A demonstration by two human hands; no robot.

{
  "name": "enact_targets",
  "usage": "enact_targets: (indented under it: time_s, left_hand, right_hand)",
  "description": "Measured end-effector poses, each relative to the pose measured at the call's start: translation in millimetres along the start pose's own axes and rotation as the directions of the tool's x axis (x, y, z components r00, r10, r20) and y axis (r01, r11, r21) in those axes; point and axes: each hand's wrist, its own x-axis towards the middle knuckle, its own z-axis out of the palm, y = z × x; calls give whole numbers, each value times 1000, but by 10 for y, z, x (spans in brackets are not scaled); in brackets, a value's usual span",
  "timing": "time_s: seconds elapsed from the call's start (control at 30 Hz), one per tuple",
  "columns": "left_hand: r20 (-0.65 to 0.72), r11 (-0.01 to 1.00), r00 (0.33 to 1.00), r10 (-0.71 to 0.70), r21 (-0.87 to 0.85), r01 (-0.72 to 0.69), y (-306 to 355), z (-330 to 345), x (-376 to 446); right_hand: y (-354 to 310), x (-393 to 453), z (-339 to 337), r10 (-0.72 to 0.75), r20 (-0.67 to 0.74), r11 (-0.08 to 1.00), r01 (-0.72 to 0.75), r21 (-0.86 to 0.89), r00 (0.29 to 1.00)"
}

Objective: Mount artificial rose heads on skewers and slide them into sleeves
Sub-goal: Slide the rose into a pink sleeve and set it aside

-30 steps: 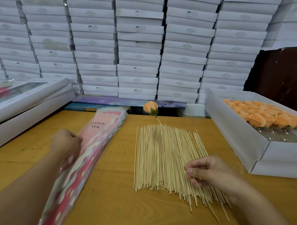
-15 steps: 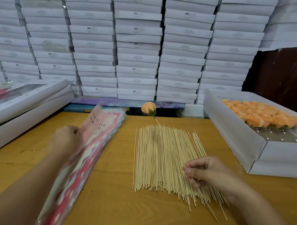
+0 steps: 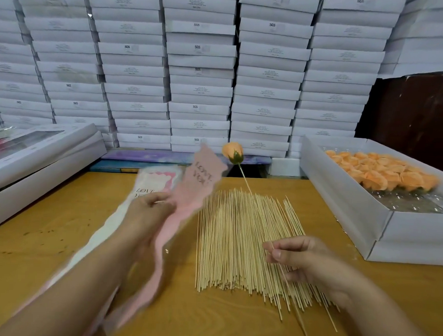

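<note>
My right hand (image 3: 305,263) pinches a thin wooden skewer (image 3: 245,179) whose far end carries an orange rose head (image 3: 232,152), held up over a wide pile of loose skewers (image 3: 240,242) on the wooden table. My left hand (image 3: 147,210) grips a single pink sleeve (image 3: 196,189) printed "LOVE YOU", lifted off the stack of sleeves (image 3: 153,184) and swung toward the rose; it is motion-blurred. The sleeve's top edge sits just left of the rose head, apart from it.
An open white box (image 3: 345,206) of several orange rose heads (image 3: 382,172) stands at the right. Flat white boxes (image 3: 38,159) lie at the left. A wall of stacked white cartons (image 3: 202,65) fills the back. Bare table (image 3: 34,241) shows near left.
My left hand has peeled one pink sleeve off the stack and swung it right, toward the rose. My right hand with the rose skewer has barely moved.
</note>
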Motion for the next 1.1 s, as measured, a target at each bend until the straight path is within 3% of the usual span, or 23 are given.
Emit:
enact_targets:
  time_s: [0.2,0.3,0.43,0.77,0.87,1.1]
  left_hand:
    - [217,968,957,-194,-117,223,-285,470,-497]
    - [289,953,933,-217,-142,266,-428,603,-672]
    - [329,953,922,-205,-149,265,-583,681,-801]
    - [442,982,878,-183,47,181,-691,607,-998]
    - [547,974,806,-224,149,170,-677,528,-1060]
    - [761,933,562,-324,355,56,-568,387,-1075]
  right_hand:
    - [43,40,30,-10,-12,988,12,152,1000]
    - [60,67,25,-19,-38,969,27,245,999]
    - [71,98,3,-18,-76,957,39,289,997]
    - [87,141,-44,6,-169,947,49,317,986]
    - [71,123,-40,0,-159,948,50,314,987]
    - [20,72,-19,-18,-119,952,54,302,993]
